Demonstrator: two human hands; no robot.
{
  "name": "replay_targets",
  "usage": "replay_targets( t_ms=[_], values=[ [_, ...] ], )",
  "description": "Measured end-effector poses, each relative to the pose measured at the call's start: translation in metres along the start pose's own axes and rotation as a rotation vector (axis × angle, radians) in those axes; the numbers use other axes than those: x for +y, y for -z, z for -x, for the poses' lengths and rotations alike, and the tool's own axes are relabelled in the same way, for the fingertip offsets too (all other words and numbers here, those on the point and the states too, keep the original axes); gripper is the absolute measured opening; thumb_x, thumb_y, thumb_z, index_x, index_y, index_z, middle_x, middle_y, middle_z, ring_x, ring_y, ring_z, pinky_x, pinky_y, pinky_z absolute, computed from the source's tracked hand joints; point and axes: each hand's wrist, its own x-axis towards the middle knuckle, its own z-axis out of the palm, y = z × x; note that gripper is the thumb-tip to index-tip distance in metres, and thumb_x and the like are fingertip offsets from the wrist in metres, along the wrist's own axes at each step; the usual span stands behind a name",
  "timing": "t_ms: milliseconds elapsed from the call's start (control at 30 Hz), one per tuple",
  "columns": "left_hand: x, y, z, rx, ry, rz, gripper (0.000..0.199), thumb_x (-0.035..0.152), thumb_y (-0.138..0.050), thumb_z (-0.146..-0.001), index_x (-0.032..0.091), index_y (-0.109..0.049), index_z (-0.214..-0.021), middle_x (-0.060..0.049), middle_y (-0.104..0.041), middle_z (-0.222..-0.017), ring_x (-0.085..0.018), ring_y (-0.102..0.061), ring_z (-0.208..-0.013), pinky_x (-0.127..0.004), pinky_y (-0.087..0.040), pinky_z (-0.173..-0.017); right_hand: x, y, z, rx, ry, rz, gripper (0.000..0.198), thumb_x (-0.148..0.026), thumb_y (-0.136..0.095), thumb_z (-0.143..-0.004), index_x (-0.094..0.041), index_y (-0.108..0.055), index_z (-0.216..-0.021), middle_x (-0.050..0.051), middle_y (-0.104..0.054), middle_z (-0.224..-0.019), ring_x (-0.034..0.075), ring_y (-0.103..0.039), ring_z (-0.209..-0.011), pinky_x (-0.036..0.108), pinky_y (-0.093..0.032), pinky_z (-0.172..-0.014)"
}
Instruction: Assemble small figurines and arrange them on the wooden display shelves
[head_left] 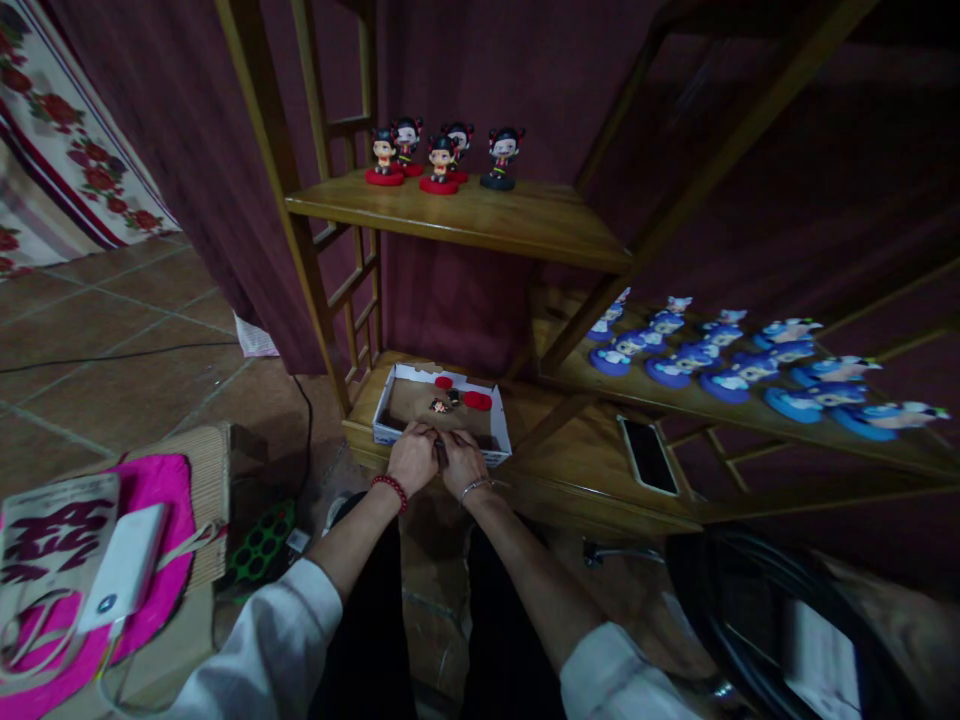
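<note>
My left hand (415, 457) and my right hand (463, 462) meet at the near edge of a shallow white cardboard box (504, 428). Both have their fingers curled in close together; a small dark thing seems to show between them, too hidden to name. Inside the box, just beyond my fingers, lies a small figurine part (438, 406) with a face. Next to it is a small dark piece (453, 397). Round red discs (477, 401) lie toward the far right of the box, and another red disc (443, 382) is by its back wall.
The box sits on a low wooden shelf (592, 465), with a phone (648, 455) to its right. Figurines on red and black bases (441, 165) stand on the upper shelf (480, 215). Several blue figurines (727, 370) fill the right shelf. A power bank (126, 566) lies at left.
</note>
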Motion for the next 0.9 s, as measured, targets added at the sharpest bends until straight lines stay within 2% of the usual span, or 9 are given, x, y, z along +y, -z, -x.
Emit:
replay_targets(
  t_ms=[200,300,400,500,600,700,733,833,900],
  values=[
    [-0.011,0.004,-0.005,0.009,-0.040,0.036,0.026,0.011,-0.041,-0.074,0.014,-0.061,-0.090,-0.008,-0.061,-0.096,-0.018,-0.048,-0.098,-0.032,-0.038,-0.089,-0.001,-0.002,-0.003,-0.033,-0.058,0.070,0.026,-0.013,-0.043,-0.078,-0.014,-0.059,-0.098,0.011,-0.063,-0.093,0.020,-0.045,-0.101,0.029,-0.035,-0.086],
    [-0.023,0.010,-0.001,0.067,-0.066,0.112,0.024,0.014,-0.039,-0.077,0.017,-0.060,-0.089,-0.006,-0.061,-0.092,-0.017,-0.050,-0.094,-0.031,-0.039,-0.086,-0.002,-0.004,-0.003,-0.028,-0.054,0.098,0.023,-0.016,-0.043,-0.080,-0.015,-0.061,-0.093,0.010,-0.063,-0.089,0.020,-0.045,-0.099,0.029,-0.035,-0.085],
    [-0.049,0.016,0.017,0.195,-0.011,0.133,0.022,0.018,-0.036,-0.080,0.018,-0.058,-0.084,-0.005,-0.060,-0.087,-0.017,-0.051,-0.089,-0.030,-0.040,-0.084,-0.002,-0.007,-0.003,0.008,-0.046,0.091,0.023,-0.020,-0.042,-0.082,-0.017,-0.061,-0.094,0.007,-0.063,-0.089,0.019,-0.046,-0.095,0.028,-0.034,-0.085],
    [-0.091,0.015,0.044,0.254,0.141,0.017,0.024,0.022,-0.033,-0.082,0.018,-0.056,-0.079,-0.006,-0.059,-0.083,-0.016,-0.051,-0.087,-0.028,-0.039,-0.082,-0.001,-0.009,-0.004,0.044,-0.040,0.078,0.024,-0.026,-0.041,-0.084,-0.018,-0.061,-0.094,0.005,-0.063,-0.091,0.019,-0.047,-0.094,0.028,-0.034,-0.084],
    [-0.143,0.008,0.064,0.144,0.366,-0.211,0.026,0.024,-0.032,-0.082,0.018,-0.057,-0.082,-0.009,-0.059,-0.088,-0.019,-0.049,-0.092,-0.030,-0.038,-0.084,-0.002,-0.010,-0.006,0.046,-0.038,0.077,0.024,-0.025,-0.040,-0.085,-0.018,-0.061,-0.094,0.005,-0.064,-0.091,0.019,-0.047,-0.092,0.028,-0.034,-0.084],
    [-0.196,0.004,0.075,-0.213,0.515,-0.367,0.022,0.022,-0.041,-0.077,0.016,-0.058,-0.089,-0.012,-0.056,-0.103,-0.024,-0.044,-0.104,-0.034,-0.036,-0.086,-0.002,-0.013,-0.010,0.044,-0.048,0.072,0.024,-0.026,-0.040,-0.085,-0.018,-0.061,-0.095,0.005,-0.064,-0.090,0.018,-0.047,-0.093,0.029,-0.033,-0.084],
    [-0.212,0.003,0.078,-0.275,0.543,-0.370,0.021,0.021,-0.044,-0.075,0.015,-0.059,-0.087,-0.012,-0.056,-0.103,-0.025,-0.044,-0.104,-0.034,-0.038,-0.084,-0.002,-0.014,-0.011,0.045,-0.054,0.070,0.025,-0.027,-0.040,-0.085,-0.018,-0.061,-0.095,0.005,-0.064,-0.090,0.018,-0.047,-0.093,0.029,-0.033,-0.084],
    [-0.253,0.004,0.089,-0.396,0.626,-0.371,0.015,0.020,-0.055,-0.071,0.014,-0.060,-0.083,-0.012,-0.059,-0.094,-0.026,-0.050,-0.097,-0.036,-0.042,-0.076,0.000,-0.019,-0.015,0.055,-0.056,0.062,0.025,-0.028,-0.039,-0.085,-0.018,-0.061,-0.096,0.006,-0.064,-0.089,0.018,-0.048,-0.093,0.029,-0.033,-0.084],
    [-0.272,0.006,0.098,-0.430,0.682,-0.368,0.017,0.022,-0.055,-0.074,0.012,-0.059,-0.086,-0.011,-0.059,-0.091,-0.022,-0.055,-0.087,-0.036,-0.045,-0.071,0.002,-0.021,-0.016,0.066,-0.053,0.062,0.025,-0.028,-0.039,-0.085,-0.019,-0.061,-0.096,0.005,-0.064,-0.088,0.018,-0.048,-0.093,0.029,-0.033,-0.084]
  ],
)
